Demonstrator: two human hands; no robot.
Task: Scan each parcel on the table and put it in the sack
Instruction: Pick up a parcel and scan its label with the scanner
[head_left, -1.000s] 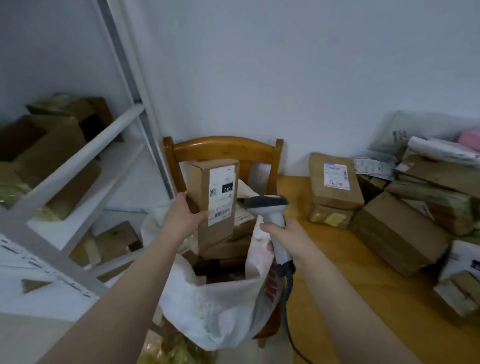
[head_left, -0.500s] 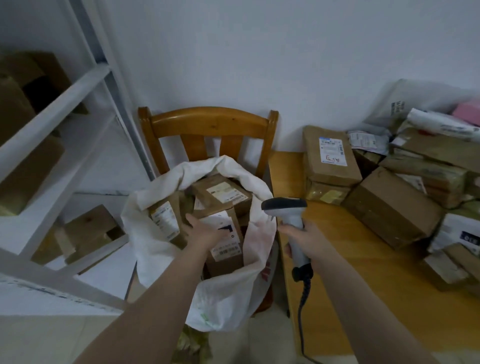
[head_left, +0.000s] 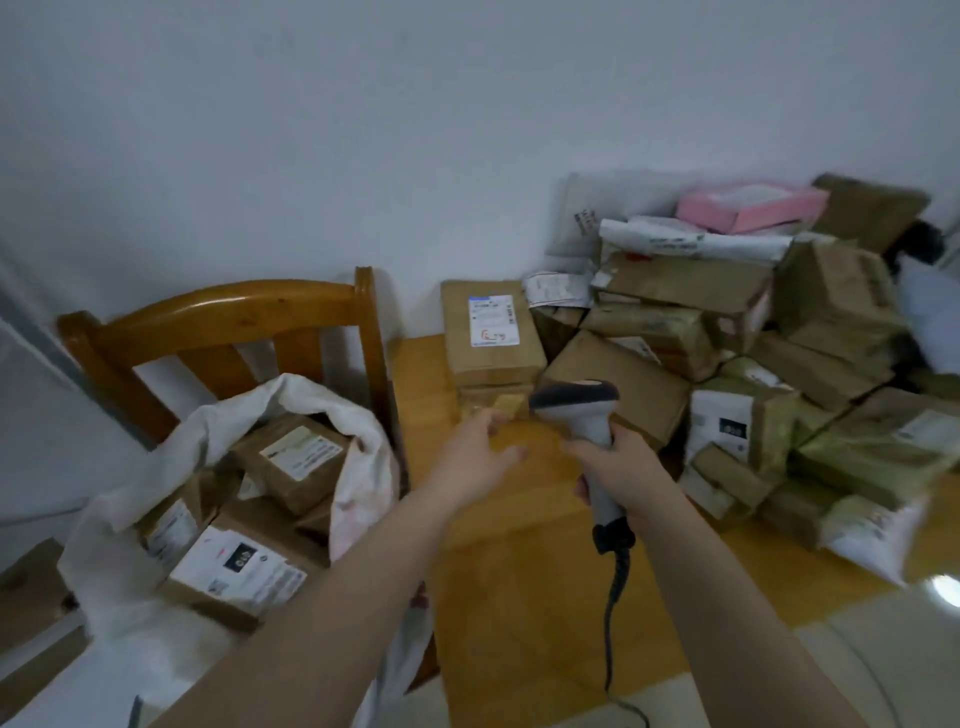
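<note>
The parcel pile (head_left: 779, 364) crowds the counter's (head_left: 519, 571) right and far side, and the sack (head_left: 311, 395) at left already holds boxes. Best take the labelled box (head_left: 493, 332) at the pile's left edge, label facing the scanner (head_left: 576, 402) gripped by the right hand (head_left: 618, 467). The box lies just beyond the left hand (head_left: 475, 457), which is empty with fingers loosely spread.

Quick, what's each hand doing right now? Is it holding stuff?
Left hand: open, holding nothing.
Right hand: closed, fingers round the scanner.
</note>
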